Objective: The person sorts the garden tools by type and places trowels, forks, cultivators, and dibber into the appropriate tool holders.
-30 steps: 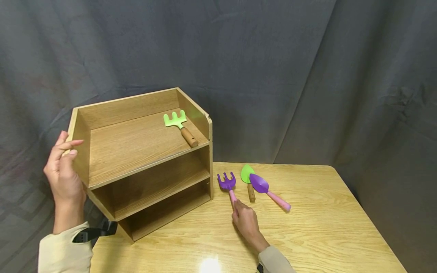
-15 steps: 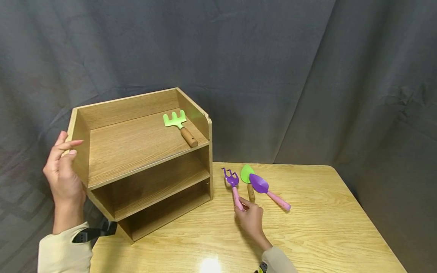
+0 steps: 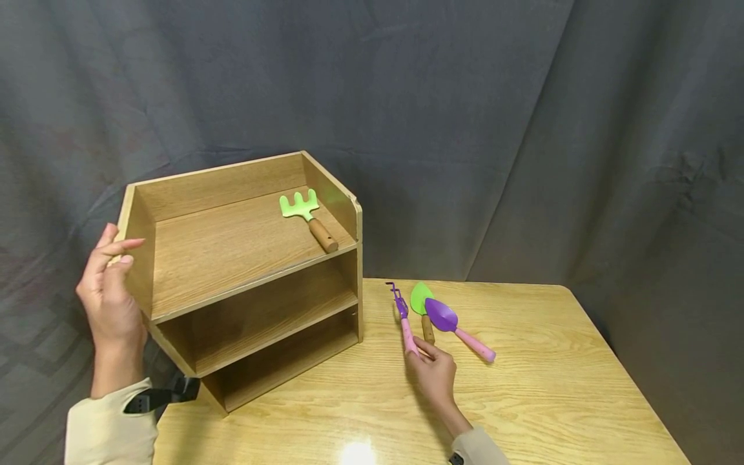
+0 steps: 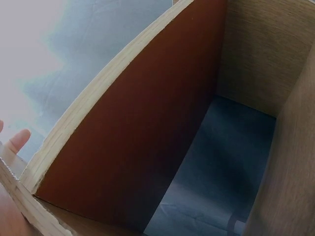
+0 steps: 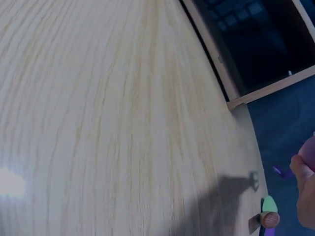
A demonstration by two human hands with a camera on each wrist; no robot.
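Observation:
A wooden three-tier shelf (image 3: 244, 284) stands on the left of the table (image 3: 523, 387). My left hand (image 3: 110, 297) rests flat against its left outer wall, fingers straight. A green rake with a wooden handle (image 3: 308, 218) lies on the top tier. My right hand (image 3: 433, 374) pinches the pink handle of a purple rake (image 3: 403, 316), lifting it with the head tilted on edge. Beside it lie a green trowel (image 3: 421, 303) and a purple trowel with a pink handle (image 3: 456, 326). The right wrist view shows the table top, the shelf's foot (image 5: 246, 98) and the green trowel (image 5: 268, 209).
A dark grey curtain (image 3: 523, 129) hangs behind the table. The table's right edge runs close to the curtain. The shelf's two lower tiers (image 3: 273, 336) hold nothing. The left wrist view shows only the shelf's wall (image 4: 138, 147) and my fingertip (image 4: 19, 140).
My right hand has taken hold of the purple rake's handle and raised it, turning its head on edge and shifting it slightly right. The left hand has stayed in place.

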